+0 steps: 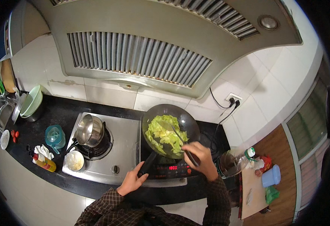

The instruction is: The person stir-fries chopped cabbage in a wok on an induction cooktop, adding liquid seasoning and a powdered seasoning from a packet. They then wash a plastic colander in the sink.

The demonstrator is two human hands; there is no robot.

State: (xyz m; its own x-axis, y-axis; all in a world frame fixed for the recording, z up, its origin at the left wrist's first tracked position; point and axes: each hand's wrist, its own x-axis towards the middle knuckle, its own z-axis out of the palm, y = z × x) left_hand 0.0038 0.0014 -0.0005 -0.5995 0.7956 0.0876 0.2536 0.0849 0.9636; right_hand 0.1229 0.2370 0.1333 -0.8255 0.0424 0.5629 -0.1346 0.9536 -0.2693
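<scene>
A dark wok (190, 127) stands tilted on an induction cooktop (165, 172) with a lit red display. Chopped leafy greens (165, 131) lie in the wok. My left hand (133, 179) grips the wok's black handle (149, 163) at its near left. My right hand (200, 159) is closed around the dark handle of a cooking utensil, probably a spatula (177, 134); its far end rests among the greens. The leaves partly hide that end.
Left of the wok, a steel pot (90, 130) and a small bowl (74, 161) sit on a gas stove (125, 141). Farther left are a teal pitcher (55, 137) and a yellow bottle (47, 165). A large plastic bottle (233, 162) stands right. The range hood (142, 75) overhangs.
</scene>
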